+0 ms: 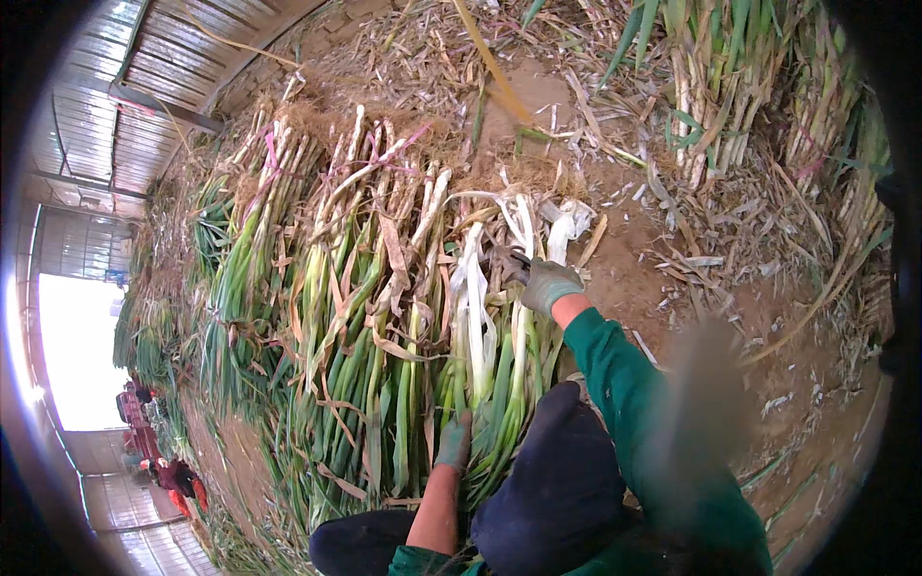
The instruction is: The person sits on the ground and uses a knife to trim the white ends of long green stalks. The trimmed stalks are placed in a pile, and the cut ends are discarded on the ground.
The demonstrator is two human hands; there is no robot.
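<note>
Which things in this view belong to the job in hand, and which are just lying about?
Apparently in the job:
- left hand, at the green leaves
- right hand, among the white lower ends
- long green-and-white stalks between them

Apparently just lying about:
- dry scraps on the ground
- yellow strap
- stalk bundle at upper right

Right hand (552, 288), right side: passage over bare soil (619, 269); loose husks (706, 259) litter the surface.
Right hand, left side: obstructed by densely packed onion stalks (370, 326).
Left hand (454, 444): confined at leaf level between stalks and bent right leg (552, 470).
Soil strip, far side: bounded by standing onion bundles (715, 96) at upper right.
</note>
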